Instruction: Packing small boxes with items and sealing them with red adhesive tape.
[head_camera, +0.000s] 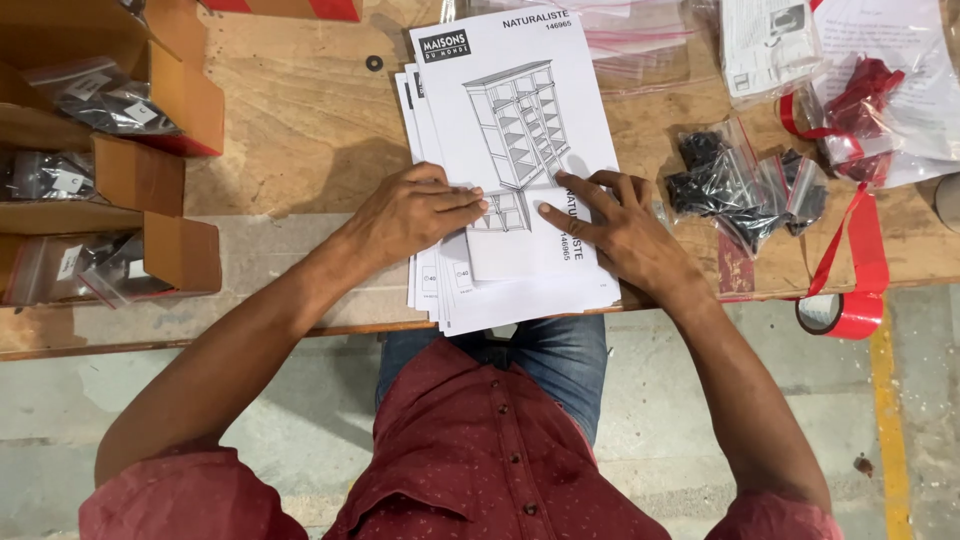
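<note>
A stack of white instruction booklets (520, 100) lies on the wooden table, its top sheet showing a line drawing of a shelf unit. The lower part of the top sheet is folded up over itself. My left hand (415, 215) lies flat on the fold at the left, fingers pointing right. My right hand (615, 225) presses the folded flap from the right, fingers spread on the paper. Neither hand grips anything; both press down on the sheet. The stack's lower edge hangs slightly over the table's front edge.
Open cardboard boxes (150, 170) with bagged hardware sit at the left. Clear bags of black parts (740, 185) lie right of the booklets. A red tape roll (845, 315) hangs at the table edge, red tape strips nearby. More papers (880, 60) lie at far right.
</note>
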